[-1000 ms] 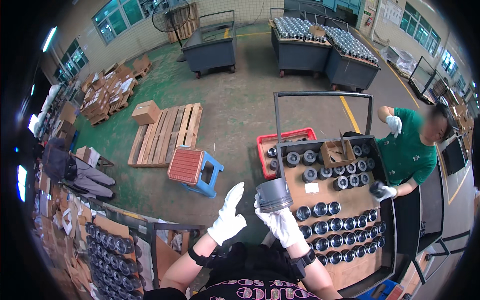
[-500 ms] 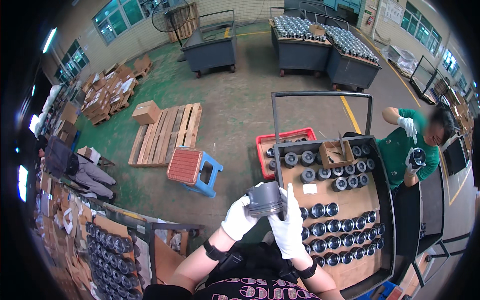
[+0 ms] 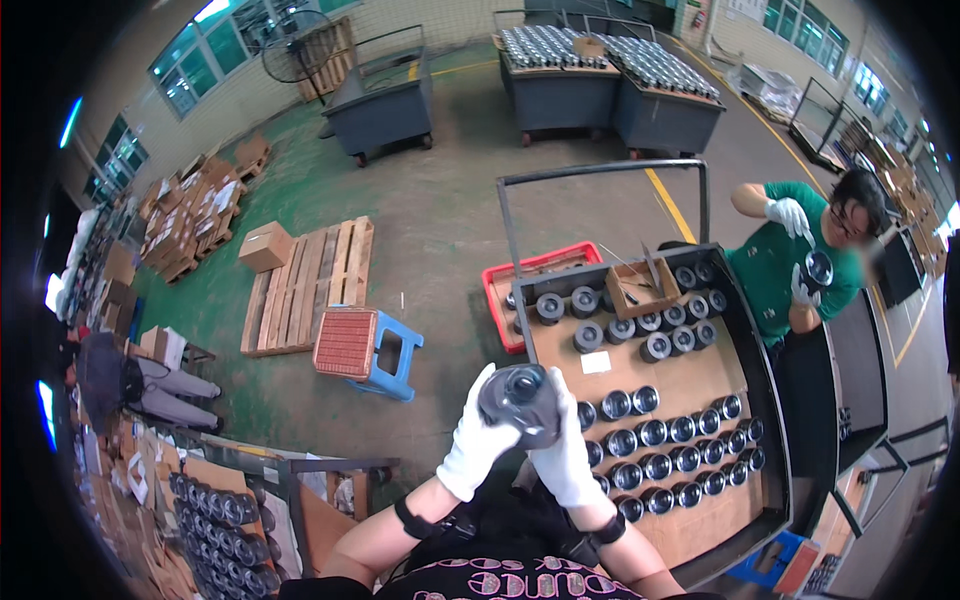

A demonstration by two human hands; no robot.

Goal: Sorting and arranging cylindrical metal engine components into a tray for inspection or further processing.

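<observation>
A dark grey metal piston [image 3: 522, 400] is held up in front of me between both hands, its hollowed end face turned toward me. My left hand [image 3: 472, 440], in a white glove, is closed around its left side. On the other side my gloved right hand [image 3: 565, 450] grips it, thumb and fingers along the wall. Just right of my hands stands a dark metal cart [image 3: 660, 375] lined with cardboard. Several pistons [image 3: 653, 467] stand in rows in its near part, with more pistons [image 3: 655, 346] at its far end.
A small cardboard box [image 3: 641, 287] sits among the far pistons. Beyond the cart's left edge is a red crate [image 3: 497, 300]. A blue stool [image 3: 392, 355] and a wooden pallet [image 3: 310, 290] stand to the left. At right, a co-worker in green [image 3: 790, 250] holds another piston [image 3: 818, 268].
The piston has been tipped in my hands, so its end face shows instead of its ringed side wall. My view has shifted slightly to the right.
</observation>
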